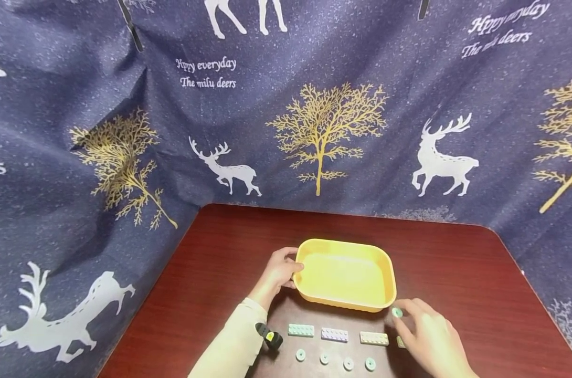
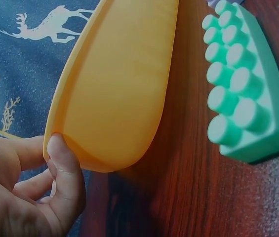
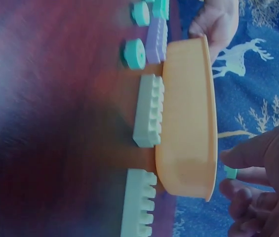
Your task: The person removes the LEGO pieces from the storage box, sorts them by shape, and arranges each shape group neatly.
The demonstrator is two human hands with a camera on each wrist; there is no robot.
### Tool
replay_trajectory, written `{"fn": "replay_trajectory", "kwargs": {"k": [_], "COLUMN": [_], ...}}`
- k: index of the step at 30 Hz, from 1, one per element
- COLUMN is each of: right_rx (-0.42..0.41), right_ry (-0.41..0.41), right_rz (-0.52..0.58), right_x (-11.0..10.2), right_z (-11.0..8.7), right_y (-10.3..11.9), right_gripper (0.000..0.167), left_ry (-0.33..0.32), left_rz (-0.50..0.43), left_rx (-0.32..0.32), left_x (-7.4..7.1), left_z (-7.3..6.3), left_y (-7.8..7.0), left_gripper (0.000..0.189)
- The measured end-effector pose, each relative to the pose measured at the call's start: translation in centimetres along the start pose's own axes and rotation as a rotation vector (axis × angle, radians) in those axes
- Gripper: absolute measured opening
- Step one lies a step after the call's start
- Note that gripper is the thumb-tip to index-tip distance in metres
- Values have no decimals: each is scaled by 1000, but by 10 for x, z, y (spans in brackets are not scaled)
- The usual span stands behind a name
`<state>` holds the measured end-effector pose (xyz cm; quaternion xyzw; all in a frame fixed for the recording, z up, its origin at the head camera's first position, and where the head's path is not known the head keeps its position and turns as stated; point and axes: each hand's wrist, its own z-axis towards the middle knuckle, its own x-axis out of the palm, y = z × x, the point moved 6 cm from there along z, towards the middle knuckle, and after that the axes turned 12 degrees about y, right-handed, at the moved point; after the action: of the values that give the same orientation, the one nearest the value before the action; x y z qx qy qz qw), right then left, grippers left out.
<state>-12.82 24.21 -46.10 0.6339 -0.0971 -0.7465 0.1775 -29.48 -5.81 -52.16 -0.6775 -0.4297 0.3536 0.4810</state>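
At the left end of a yellow plastic bin [image 1: 342, 303], my left hand [image 1: 280, 270] grips the rim. In the left wrist view its thumb [image 2: 62, 155] lies on the bin's near side, the fingers behind the rim. Just off the bin's right front corner, my right hand [image 1: 430, 333] pinches a small green wheel-shaped piece [image 1: 397, 312] between thumb and fingertips. The right wrist view shows that piece [image 3: 231, 172] mostly hidden by the fingers. Under the right hand lies a yellow-green brick [image 1: 401, 342], partly covered.
In front of the bin, a green brick [image 1: 301, 330], a purple brick [image 1: 335, 335] and a cream brick [image 1: 374, 338] form a row. Nearer to me, several wheel-shaped pieces [image 1: 348, 364] lie on the dark red table [image 1: 239, 236]. A patterned blue cloth [image 1: 352, 63] hangs behind.
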Motion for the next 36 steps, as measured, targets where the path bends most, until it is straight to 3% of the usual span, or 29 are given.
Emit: {"fn": "replay_trajectory", "kwargs": {"k": [13, 17, 23, 28, 36], "right_rx": [22, 65, 38, 34, -12], "right_ry": [192, 312, 462, 530, 571], "right_rz": [-44, -32, 4, 76, 64], "right_x": [24, 35, 48, 56, 64], "right_z": [-29, -32, -36, -40, -40], "right_y": [-3, -10, -16, -19, -21], "right_gripper": [27, 28, 23, 24, 24], "left_ry": [2, 3, 3, 2, -5], "left_rz": [1, 2, 0, 3, 12], "left_rx": [-1, 0, -2, -1, 6], "left_x": [0, 0, 1, 1, 0], "left_z": [0, 0, 1, 0, 1], "left_y": [1, 1, 3, 2, 3], "left_gripper": [53, 53, 54, 54, 54]}}
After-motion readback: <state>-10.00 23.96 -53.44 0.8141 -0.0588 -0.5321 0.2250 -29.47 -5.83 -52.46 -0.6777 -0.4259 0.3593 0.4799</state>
